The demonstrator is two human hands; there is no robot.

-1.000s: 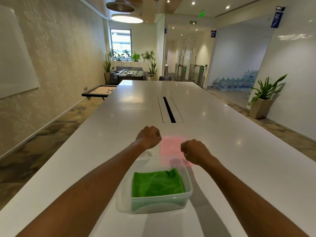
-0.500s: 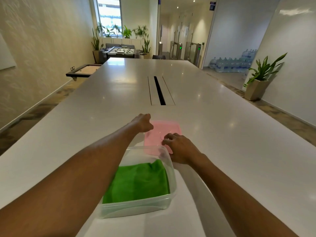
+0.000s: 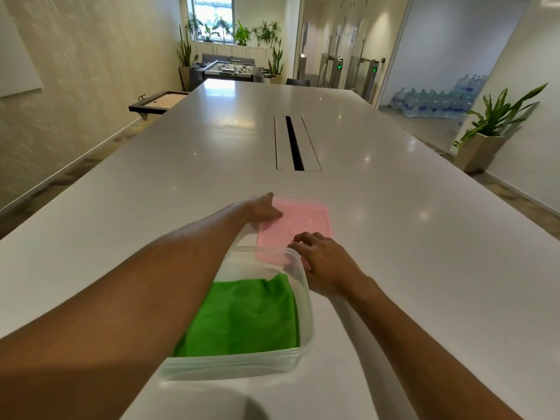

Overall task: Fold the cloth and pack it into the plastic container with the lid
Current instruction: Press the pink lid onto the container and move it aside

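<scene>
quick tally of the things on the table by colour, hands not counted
green: 1, the folded cloth
pink: 1, the lid
clear: 1, the plastic container
total: 3

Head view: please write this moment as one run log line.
cloth: folded, in container | lid: off, on table | left hand, right hand: on lid
</scene>
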